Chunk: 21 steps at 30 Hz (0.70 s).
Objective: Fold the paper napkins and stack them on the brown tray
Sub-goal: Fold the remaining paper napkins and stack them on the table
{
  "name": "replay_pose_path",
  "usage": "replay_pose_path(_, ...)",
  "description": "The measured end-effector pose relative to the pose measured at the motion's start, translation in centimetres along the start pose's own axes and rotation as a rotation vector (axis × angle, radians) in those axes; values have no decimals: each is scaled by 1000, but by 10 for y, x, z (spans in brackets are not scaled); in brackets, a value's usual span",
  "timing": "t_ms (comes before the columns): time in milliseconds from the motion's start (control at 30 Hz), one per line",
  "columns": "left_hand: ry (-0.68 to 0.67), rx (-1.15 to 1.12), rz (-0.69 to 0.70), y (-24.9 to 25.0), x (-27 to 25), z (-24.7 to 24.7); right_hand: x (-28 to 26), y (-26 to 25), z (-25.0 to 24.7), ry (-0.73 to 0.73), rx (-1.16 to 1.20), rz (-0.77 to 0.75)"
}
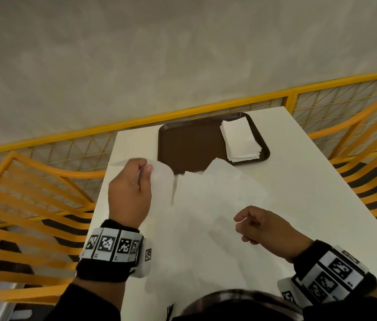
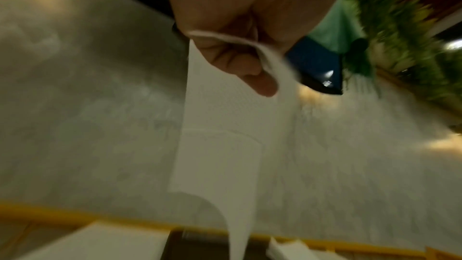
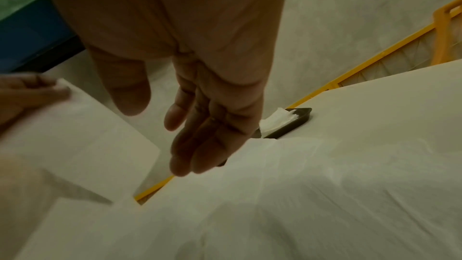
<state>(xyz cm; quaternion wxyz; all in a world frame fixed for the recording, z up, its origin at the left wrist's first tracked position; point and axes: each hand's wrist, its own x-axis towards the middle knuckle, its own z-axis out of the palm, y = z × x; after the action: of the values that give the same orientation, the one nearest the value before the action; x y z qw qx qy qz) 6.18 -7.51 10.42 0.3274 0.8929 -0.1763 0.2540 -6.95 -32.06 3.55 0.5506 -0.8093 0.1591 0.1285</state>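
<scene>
My left hand (image 1: 134, 181) is raised above the table's left side and pinches the top edge of a white paper napkin (image 1: 162, 181) that hangs down from it; the left wrist view shows the napkin (image 2: 225, 135) folded over my fingers (image 2: 250, 70). My right hand (image 1: 259, 224) hovers over the spread unfolded napkins (image 1: 210, 205) with fingers loosely curled, holding nothing; in the right wrist view its fingers (image 3: 210, 135) hang relaxed above the napkins (image 3: 300, 195). The brown tray (image 1: 189, 144) lies at the table's far end with a stack of folded napkins (image 1: 240, 140) on its right half.
The white table (image 1: 310, 181) has a yellow mesh railing (image 1: 206, 110) behind it. Orange slatted chairs (image 1: 32, 205) stand on both sides. A grey floor lies beyond the railing.
</scene>
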Motion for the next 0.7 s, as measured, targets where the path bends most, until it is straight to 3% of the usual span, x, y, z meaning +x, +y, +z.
replay_pose_path(67, 4, -89, 106, 18, 9, -19, 3, -7, -1, 1, 22, -44)
replay_pose_path(133, 8, -305, 107, 38, 18, -38, 7, -20, -1, -32, 95, -78)
replay_pose_path(300, -39, -954, -129, 67, 31, -70, 17, -65, 3, -288, 508, -70)
replay_pose_path(467, -109, -1016, -312, 49, 26, -70, 19, -96, 6, -464, 951, -99)
replay_pose_path(533, -128, -975, -336, 37, 20, -69, 22, -101, 6, -369, 992, -180)
replay_pose_path(633, -195, -950, -406, 21, 10, -70, 22, -103, 2, -97, 899, -295)
replay_pose_path(700, -236, -938, -443, 12, 4, -70, 19, -101, -4, -26, 804, -353)
